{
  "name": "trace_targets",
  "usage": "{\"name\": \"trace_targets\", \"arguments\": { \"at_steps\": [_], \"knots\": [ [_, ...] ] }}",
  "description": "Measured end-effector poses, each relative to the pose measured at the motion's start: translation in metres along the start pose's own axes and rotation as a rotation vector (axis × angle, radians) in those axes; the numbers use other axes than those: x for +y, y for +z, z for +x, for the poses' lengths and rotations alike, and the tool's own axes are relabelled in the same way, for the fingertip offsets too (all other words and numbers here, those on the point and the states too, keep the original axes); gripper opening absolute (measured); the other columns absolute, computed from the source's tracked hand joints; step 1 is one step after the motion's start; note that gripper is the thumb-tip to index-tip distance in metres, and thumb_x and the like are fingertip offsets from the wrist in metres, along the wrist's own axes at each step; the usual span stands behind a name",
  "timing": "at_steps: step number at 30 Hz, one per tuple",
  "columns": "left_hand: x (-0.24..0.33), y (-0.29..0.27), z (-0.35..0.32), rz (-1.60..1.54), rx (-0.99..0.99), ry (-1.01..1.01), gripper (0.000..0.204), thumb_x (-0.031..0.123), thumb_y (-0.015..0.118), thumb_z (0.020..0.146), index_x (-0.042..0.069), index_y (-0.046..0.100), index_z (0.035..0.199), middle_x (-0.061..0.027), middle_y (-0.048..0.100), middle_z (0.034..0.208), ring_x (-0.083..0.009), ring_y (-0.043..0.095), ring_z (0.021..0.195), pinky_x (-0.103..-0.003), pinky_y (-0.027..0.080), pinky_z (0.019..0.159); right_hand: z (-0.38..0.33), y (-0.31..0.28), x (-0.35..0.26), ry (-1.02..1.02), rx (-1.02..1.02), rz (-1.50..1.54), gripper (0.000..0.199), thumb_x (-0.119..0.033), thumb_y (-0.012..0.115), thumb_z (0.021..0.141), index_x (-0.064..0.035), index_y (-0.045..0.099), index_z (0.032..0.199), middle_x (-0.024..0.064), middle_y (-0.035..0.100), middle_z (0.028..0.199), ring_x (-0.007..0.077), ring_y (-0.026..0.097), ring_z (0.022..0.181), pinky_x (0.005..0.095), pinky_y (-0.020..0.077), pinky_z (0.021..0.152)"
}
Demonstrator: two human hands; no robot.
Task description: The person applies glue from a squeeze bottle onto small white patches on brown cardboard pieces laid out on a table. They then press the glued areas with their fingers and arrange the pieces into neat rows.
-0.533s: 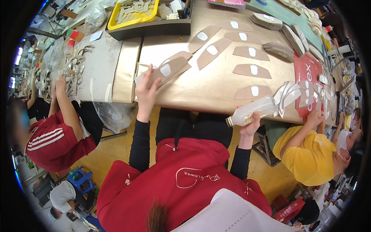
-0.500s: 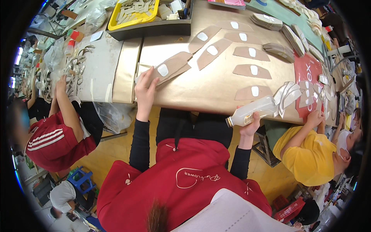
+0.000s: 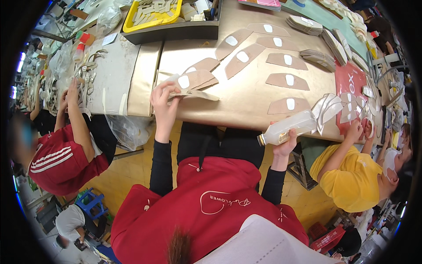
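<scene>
My left hand (image 3: 165, 103) pinches a flat tan cut piece (image 3: 195, 93) at the near edge of the gold-brown table (image 3: 246, 94). The piece lies on a small pile of like pieces with white oval patches (image 3: 198, 78). My right hand (image 3: 285, 143) grips a clear plastic bottle (image 3: 292, 127) on its side, its neck pointing left, at the table's front edge. More tan pieces (image 3: 285, 80), each with a white patch, are spread over the table beyond both hands.
A yellow tray (image 3: 151, 13) of pieces sits in a dark bin (image 3: 176, 31) at the back. Stacks of pieces (image 3: 318, 56) and a red sheet (image 3: 351, 83) lie to the right. One seated co-worker in red (image 3: 66, 154) works at my left, another in yellow (image 3: 351, 176) at my right.
My left hand has drawn the top tan piece slightly toward the table's near edge. The right hand and bottle have hardly moved.
</scene>
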State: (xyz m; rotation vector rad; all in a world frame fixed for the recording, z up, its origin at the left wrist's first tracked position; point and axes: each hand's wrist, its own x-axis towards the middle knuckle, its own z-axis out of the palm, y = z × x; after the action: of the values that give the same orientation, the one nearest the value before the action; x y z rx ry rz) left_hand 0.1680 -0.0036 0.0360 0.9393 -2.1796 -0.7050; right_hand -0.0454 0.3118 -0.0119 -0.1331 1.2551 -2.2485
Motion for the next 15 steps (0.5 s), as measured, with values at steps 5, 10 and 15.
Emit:
{"name": "trace_targets", "arguments": {
  "at_steps": [5,10,15],
  "knots": [
    [0.036,0.020,-0.015,-0.616,-0.209,-0.231,0.017,0.005,0.068,0.091,-0.005,0.065,0.105,-0.0093,0.071,0.094,-0.0131,0.066,0.078,-0.028,0.053,0.073,0.004,0.004,-0.008,-0.036,-0.085,0.035,0.064,-0.046,0.063,0.091,-0.0025,0.045,0.134,0.0194,0.067,0.107,0.0346,0.069,0.094,0.0435,0.0565,0.082],
    [0.047,0.069,-0.021,-0.629,-0.721,-0.485,0.027,0.016,0.067,0.095,-0.002,0.064,0.115,-0.0061,0.070,0.100,-0.0080,0.063,0.082,-0.024,0.051,0.075,0.006,0.022,-0.017,-0.149,-0.055,0.034,0.065,-0.046,0.066,0.090,-0.0018,0.045,0.134,0.0190,0.064,0.113,0.0356,0.069,0.096,0.0435,0.0564,0.084],
    [0.027,0.085,-0.025,-0.559,-0.703,-0.362,0.038,0.022,0.068,0.094,-0.003,0.064,0.123,-0.0150,0.073,0.105,-0.0132,0.067,0.087,-0.027,0.052,0.079,0.009,0.048,-0.013,-0.359,-0.068,-0.218,0.057,-0.028,0.071,0.089,0.0002,0.047,0.132,0.0181,0.064,0.114,0.0376,0.068,0.102,0.0464,0.0545,0.094]
  ]
}}
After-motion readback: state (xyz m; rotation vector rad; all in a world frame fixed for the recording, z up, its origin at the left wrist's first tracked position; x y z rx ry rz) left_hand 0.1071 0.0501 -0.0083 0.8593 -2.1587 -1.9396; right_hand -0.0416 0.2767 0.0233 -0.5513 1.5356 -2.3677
